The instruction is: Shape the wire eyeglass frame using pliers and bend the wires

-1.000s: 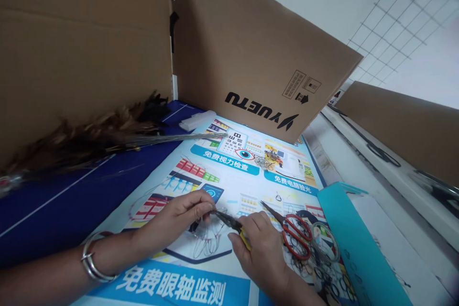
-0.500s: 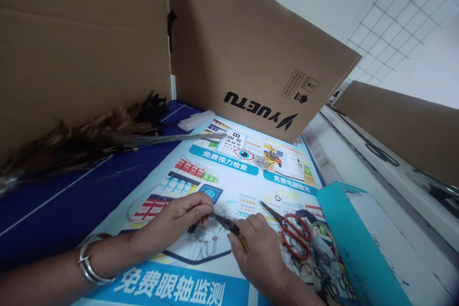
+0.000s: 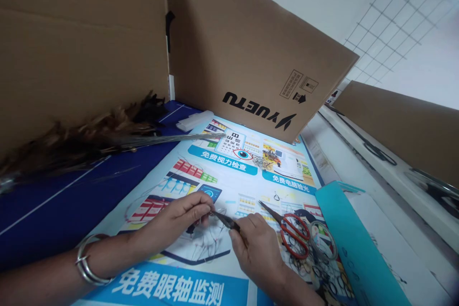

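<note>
Tall cardboard panels [image 3: 251,48] wall off the back and left of the blue surface [image 3: 71,215], which carries a printed poster [image 3: 224,186]. Along the left lies a bunch of brown feathers [image 3: 107,129], its long thin strands reaching onto the poster, apart from both hands. A teal box [image 3: 340,220] bounds the right side. Red-handled scissors [image 3: 282,222] lie near the right hand [image 3: 260,244], limiting its room on that side. The needle-nose pliers [image 3: 226,221] are held above the poster between the hands; they should be rigid and the heaviest thing held, best gripped by the handles, where the right hand's fingers are wrapped firmly. A clear ring [image 3: 335,246], perhaps a tape roll, sits beside the scissors on a heap of dark rings [image 3: 319,272]. Beneath the hands spreads a tangle of fine wires [image 3: 210,244], likely to snag. The left hand [image 3: 190,211] has thumb and forefinger pinched together on what seems a short wire piece [image 3: 213,212] at the pliers' tip: probably light, springy, easily bent, best taken close to that tip. Its exact shape is too small to tell.
</note>
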Tool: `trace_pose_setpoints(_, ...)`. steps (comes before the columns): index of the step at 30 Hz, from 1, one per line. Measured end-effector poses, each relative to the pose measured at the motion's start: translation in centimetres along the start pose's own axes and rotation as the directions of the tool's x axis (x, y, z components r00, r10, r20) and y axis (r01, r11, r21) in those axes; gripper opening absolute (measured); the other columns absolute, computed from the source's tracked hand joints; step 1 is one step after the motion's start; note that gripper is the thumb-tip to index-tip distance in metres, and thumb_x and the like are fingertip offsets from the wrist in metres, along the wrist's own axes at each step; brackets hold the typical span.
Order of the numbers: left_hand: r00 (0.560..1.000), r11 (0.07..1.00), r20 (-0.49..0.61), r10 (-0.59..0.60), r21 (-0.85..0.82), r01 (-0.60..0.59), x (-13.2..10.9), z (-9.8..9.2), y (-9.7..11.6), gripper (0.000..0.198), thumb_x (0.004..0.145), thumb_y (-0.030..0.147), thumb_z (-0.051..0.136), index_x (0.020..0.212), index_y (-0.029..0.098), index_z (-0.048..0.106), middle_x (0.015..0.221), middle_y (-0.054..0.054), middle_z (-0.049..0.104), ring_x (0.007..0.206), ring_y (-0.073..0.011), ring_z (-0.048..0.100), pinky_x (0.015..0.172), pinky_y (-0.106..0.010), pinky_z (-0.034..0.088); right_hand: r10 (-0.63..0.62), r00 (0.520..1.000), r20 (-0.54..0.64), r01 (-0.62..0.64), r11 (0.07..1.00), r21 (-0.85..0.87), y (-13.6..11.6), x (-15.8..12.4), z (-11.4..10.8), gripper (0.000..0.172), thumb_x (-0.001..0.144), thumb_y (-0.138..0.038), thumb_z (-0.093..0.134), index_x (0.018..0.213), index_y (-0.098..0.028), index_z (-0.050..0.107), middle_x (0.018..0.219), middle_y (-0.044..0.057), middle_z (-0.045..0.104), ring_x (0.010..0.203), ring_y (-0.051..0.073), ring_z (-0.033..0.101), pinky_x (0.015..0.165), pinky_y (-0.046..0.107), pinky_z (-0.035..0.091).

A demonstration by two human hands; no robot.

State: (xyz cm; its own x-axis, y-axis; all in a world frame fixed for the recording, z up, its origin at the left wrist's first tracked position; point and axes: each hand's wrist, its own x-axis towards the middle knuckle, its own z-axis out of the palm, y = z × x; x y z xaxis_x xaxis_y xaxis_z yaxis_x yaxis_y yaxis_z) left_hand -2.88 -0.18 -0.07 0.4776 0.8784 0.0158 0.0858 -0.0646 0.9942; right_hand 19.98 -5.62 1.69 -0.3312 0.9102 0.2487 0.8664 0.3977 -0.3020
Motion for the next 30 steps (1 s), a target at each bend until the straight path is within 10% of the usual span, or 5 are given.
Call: trace_pose_setpoints(30, 0.994, 1.000, -0.102, -0.025, 0.001, 0.025, 0.3, 0.2, 0.5, 0.030, 0.093, 0.046, 0.048, 0.082, 0.019, 0.058, 0.068, 0.001, 0.059, 0.065, -0.0163, 0.054, 0.063, -0.029, 0.043, 0.077, 0.995, -0.062, -0.048, 0.924, 0.380, 0.1, -0.4, 1.2, 0.013, 0.089, -0.031, 0.053, 0.088, -0.020, 0.058, 0.085, 0.005, 0.059, 0.079, 0.020, 0.055, 0.066, 0.029, 0.043)
